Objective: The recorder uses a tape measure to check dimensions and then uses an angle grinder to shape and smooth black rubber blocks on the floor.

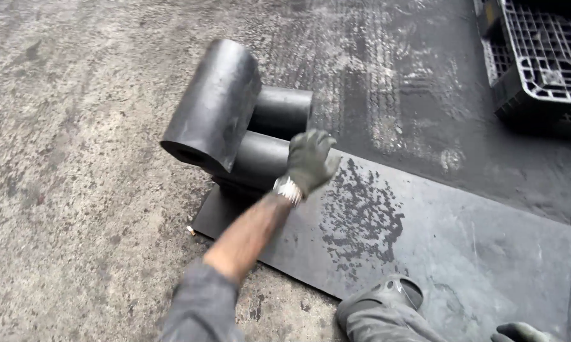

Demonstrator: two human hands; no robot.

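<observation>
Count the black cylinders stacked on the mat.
3. One large cylinder lies on top; a second sits behind; a third is below, touched by the gloved left hand. Others may be hidden underneath.

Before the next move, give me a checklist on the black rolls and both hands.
1. Left hand in its grey-green glove, laid on the lower black rubber roll: ok, fingers spread, no closed grip.
2. Large black roll on top, tilted across the two below: not ok, it looks unsteady.
3. Rear black roll lies beside the lower one: ok.
4. Flat black rubber sheet under the stack lies flat on the concrete floor: ok.
5. Right hand, gloved, at the picture's bottom edge: cannot tell its grip.
6. Black plastic pallet stands apart from the stack: ok.
</observation>
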